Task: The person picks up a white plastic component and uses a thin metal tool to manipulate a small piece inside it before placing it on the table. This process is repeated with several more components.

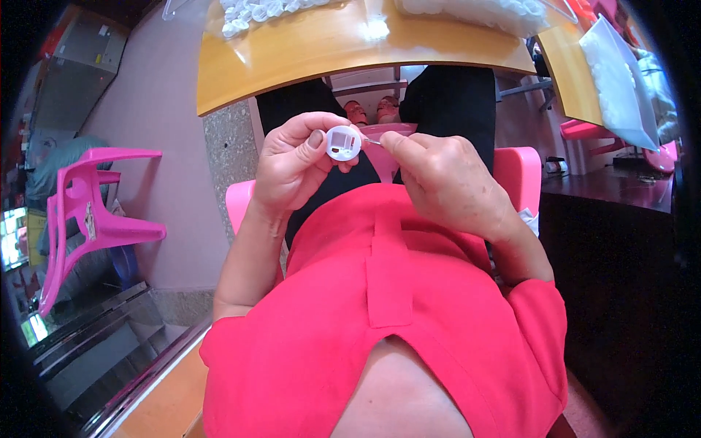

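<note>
Between the thumb and fingers of my left hand (296, 157) is a small round white plastic piece (342, 144). Its face toward me has a rectangular recess and a small dark spot near the lower edge. Just to its right, my right hand (445, 175) pinches a thin metal tool (372, 141), whose end points toward the round piece. Whether the tip touches the piece I cannot tell. Both hands are held above my lap, short of the table's near edge.
A yellow wooden table (307, 55) lies ahead, bearing trays of small white plastic parts (259, 10). Another clear tray (617, 84) stands at the far right. A pink plastic chair (102, 212) is on the left. At the right is a dark tabletop (613, 191).
</note>
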Tool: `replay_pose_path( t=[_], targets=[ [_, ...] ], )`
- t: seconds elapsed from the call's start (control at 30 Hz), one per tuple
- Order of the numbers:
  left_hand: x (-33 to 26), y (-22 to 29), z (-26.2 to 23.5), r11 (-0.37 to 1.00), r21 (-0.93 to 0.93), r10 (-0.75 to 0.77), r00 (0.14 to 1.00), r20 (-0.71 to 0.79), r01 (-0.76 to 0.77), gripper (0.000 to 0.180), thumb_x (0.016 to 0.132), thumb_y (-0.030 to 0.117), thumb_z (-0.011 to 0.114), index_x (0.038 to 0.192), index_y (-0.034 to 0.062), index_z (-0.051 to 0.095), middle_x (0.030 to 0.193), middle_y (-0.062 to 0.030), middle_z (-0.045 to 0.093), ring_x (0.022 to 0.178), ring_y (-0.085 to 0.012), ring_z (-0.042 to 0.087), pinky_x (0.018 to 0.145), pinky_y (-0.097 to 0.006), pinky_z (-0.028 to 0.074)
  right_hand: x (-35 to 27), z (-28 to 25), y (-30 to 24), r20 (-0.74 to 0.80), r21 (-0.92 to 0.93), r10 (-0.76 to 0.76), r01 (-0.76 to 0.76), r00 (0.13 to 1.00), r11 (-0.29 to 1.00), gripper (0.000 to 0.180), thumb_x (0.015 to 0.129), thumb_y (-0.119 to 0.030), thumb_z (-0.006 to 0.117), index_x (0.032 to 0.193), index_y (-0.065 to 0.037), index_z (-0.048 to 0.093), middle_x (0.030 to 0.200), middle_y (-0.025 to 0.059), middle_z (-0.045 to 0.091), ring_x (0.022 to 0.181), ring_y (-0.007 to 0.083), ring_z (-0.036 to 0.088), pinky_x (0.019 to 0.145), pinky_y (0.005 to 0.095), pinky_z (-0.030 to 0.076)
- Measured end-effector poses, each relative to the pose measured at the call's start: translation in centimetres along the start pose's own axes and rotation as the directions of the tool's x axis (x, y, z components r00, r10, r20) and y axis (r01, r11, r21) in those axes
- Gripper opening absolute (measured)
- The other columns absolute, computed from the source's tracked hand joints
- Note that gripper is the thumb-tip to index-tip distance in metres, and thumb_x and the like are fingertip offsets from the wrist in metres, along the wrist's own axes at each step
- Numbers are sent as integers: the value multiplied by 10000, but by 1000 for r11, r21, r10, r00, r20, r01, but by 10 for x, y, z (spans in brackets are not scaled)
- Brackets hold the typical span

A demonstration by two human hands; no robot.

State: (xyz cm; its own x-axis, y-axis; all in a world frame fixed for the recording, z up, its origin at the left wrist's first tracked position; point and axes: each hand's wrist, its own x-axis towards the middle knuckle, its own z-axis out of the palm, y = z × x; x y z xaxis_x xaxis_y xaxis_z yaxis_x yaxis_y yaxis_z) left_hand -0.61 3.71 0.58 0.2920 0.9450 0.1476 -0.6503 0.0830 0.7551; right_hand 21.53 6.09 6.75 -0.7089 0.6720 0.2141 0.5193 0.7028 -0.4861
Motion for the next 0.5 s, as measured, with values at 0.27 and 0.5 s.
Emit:
replay_pose_path(
  t=[0.27,0.5],
  targets=[
    [1,7,3,999,-31,-21,1000,-9,20,286,971,132,486,1179,-59,530,1092,-236,613,882,-250,635,756,-330,525,5,-3,-3,-18,14,-12,12,1000,1000,265,730,35,586,994,16,569,695,180,600,635,357,625,540,417,503],
    [41,53,22,796,562,397,895,-204,-225,237,946,57,505,1148,-53,562,1029,-191,638,870,-239,637,763,-330,524,-1,-12,5,-28,-47,21,-22,999,999,105,764,-49,545,858,-2,546,721,169,632,664,334,653,578,419,532]
  ],
)
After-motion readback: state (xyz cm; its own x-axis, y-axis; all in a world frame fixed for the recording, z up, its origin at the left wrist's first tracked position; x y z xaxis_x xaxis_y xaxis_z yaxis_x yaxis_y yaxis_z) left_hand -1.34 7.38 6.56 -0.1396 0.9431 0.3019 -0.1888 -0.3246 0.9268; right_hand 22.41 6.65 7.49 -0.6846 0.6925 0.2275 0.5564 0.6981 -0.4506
